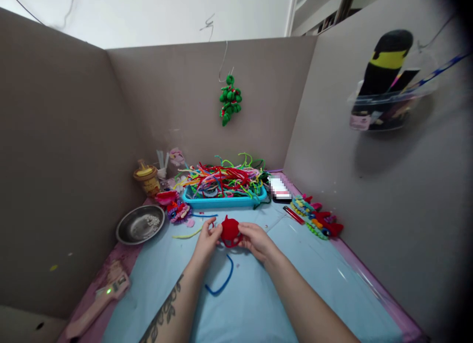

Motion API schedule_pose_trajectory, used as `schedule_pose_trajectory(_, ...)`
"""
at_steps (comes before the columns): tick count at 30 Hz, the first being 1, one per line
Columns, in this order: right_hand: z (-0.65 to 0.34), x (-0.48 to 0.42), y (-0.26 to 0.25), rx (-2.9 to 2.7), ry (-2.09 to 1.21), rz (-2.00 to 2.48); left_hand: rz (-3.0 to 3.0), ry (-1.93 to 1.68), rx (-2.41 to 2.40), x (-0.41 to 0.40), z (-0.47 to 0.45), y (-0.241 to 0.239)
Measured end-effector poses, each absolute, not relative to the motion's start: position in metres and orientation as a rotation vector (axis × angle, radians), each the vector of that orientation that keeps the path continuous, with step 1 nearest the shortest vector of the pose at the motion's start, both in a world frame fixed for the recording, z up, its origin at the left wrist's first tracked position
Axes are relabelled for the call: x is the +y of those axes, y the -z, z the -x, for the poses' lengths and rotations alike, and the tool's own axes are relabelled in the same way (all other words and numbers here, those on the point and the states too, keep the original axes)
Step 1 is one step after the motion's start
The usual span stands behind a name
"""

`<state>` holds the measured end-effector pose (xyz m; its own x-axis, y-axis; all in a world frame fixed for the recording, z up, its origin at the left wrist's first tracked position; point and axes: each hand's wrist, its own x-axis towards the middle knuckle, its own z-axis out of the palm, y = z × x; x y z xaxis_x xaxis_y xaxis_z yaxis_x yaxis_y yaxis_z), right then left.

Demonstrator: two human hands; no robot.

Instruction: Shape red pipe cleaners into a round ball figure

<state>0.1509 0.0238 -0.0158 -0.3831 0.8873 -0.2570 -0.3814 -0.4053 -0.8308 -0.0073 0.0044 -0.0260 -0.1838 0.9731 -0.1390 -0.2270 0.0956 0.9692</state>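
Observation:
A red coiled pipe-cleaner piece (230, 231) is held up between both hands above the blue table cover. My left hand (208, 238) is closed on its left edge, thumb and fingers pinching. At its right edge my right hand (254, 238) grips it with the thumb on top; some of those fingers are hidden behind it. Loops of red stem hang from the lower side. A bent blue pipe cleaner (226, 279) lies on the cover below my hands. Beyond my left hand lies a yellow-green pipe cleaner (187, 234).
A blue tray (221, 203) heaped with coloured pipe cleaners stands at the back. To the left are a metal bowl (127, 227) with small white pieces and a pink glue gun (105, 301). A red cutter (293, 215), a phone (280, 190) and colourful pipe-cleaner figures (318, 219) lie right.

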Motion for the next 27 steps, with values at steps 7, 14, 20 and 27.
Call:
schedule_pose_trajectory(7, -0.147, 0.024, 0.024, -0.937, -1.592, 1.02, -0.464, -1.394, 1.028, 0.003, 0.012, 0.015)
schedule_pose_trajectory(14, -0.127, 0.016, 0.029, -0.94, -1.649, 0.817, -0.42, -1.391, 0.913, 0.0, 0.007, 0.009)
schedule_pose_trajectory(20, -0.126, 0.014, 0.023, -0.812, -1.62, 0.747, -0.371, -1.385, 0.919, -0.002, 0.006, 0.009)
schedule_pose_trajectory(27, -0.131, 0.013, 0.015, -0.724, -1.743, 0.715, -0.336, -1.378, 0.877, 0.001, 0.009, 0.009)
